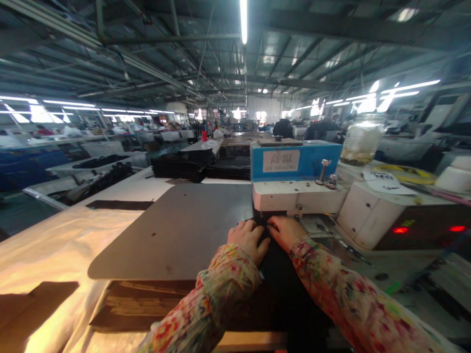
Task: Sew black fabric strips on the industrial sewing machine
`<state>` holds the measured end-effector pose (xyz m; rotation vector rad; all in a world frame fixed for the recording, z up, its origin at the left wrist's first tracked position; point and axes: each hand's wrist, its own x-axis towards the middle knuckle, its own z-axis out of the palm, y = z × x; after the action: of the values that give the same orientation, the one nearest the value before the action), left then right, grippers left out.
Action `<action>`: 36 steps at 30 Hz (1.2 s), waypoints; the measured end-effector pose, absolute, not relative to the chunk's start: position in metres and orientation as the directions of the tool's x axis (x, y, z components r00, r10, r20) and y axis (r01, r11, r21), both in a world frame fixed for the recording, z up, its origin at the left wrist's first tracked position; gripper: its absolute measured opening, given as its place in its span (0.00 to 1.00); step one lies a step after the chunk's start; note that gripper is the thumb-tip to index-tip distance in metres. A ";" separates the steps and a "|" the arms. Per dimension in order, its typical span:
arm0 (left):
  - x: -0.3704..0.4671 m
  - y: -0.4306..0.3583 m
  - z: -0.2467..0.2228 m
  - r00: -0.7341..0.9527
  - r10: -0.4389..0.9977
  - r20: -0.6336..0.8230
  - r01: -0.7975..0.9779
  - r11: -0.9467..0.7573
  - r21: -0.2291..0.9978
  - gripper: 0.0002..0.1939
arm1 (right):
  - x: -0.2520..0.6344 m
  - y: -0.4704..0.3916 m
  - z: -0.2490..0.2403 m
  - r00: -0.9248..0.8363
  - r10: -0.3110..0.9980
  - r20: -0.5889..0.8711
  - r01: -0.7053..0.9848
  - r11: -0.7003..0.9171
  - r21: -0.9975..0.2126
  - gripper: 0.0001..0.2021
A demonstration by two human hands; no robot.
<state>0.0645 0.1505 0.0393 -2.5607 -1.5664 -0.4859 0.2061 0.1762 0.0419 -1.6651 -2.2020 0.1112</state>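
Note:
A strip of black fabric (281, 279) runs from under a blue and white machine head (296, 162) down toward my lap. My left hand (250, 240) lies over the left edge of this fabric, its fingers bent down and gripping it close to the machine's front; the fingertips are partly hidden. On the other side, my right hand (286, 230) pinches the fabric between thumb and fingers just below the machine head. Only a small gap separates the two hands. A flat grey metal plate (176, 230) extends leftward from the machine, beside my left hand.
Brown folded pieces (143, 301) are stacked below the plate's front edge. Behind the plate stand stacks of black pieces (184, 164). To the right are a control box (368, 215) with red lit digits, a glass jar (362, 139) and tweezers (348, 245).

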 end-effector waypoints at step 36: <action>0.061 0.148 0.039 0.457 0.840 0.291 0.858 -0.503 0.106 0.16 | 0.204 0.172 0.045 -0.243 0.941 0.236 0.920 0.301 -0.253 0.08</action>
<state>0.0612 0.1476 0.0389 -2.6336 -1.5362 -0.4766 0.2043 0.1716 0.0452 -1.6750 -2.2345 0.0880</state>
